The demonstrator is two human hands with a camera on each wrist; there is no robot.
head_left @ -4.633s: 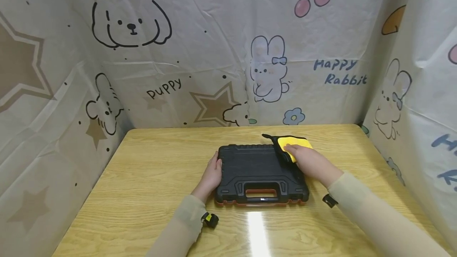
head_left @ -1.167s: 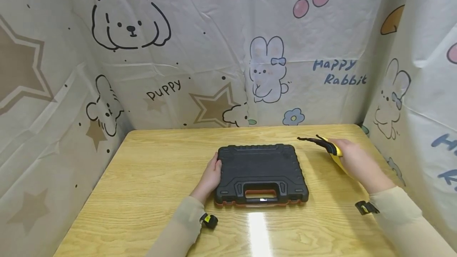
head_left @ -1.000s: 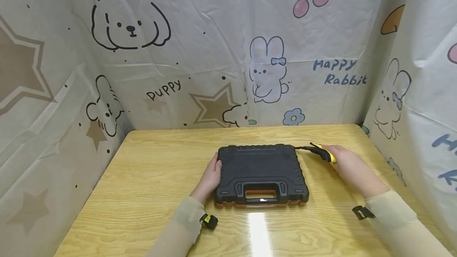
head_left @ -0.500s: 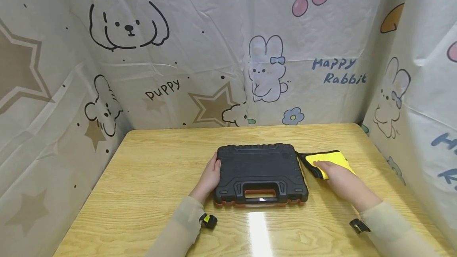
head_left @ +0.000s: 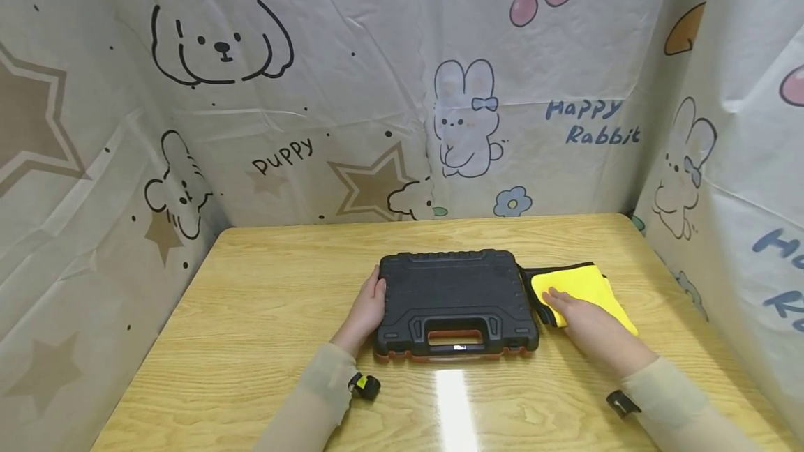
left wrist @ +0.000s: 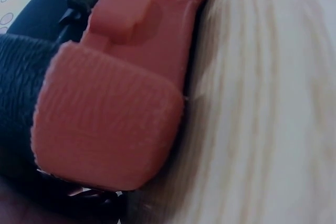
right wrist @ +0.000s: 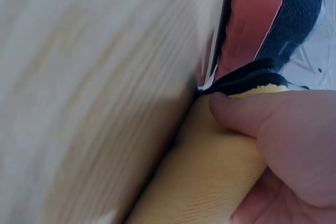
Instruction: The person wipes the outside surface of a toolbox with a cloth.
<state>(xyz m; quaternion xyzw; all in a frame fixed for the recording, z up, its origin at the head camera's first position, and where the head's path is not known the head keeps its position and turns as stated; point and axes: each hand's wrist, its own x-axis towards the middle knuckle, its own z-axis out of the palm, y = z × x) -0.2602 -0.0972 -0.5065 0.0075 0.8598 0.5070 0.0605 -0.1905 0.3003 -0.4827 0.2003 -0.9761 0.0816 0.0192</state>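
A black tool case with a reddish-orange lower shell lies flat on the wooden table, its handle towards me. My left hand rests against the case's left side with fingers extended along it. In the left wrist view the orange shell fills much of the frame, and the hand is mostly out of sight. To the right of the case lies a folded yellow cloth with black edging. My right hand rests on top of this cloth, thumb laid along its yellow side.
The wooden table reaches back to a patterned curtain that also hangs at both sides. A bright light reflection shows on the tabletop in front of the case.
My right hand has carried the yellow cloth from the case's upper right corner to the table on the right and laid it flat. My left hand and the case have stayed in place.
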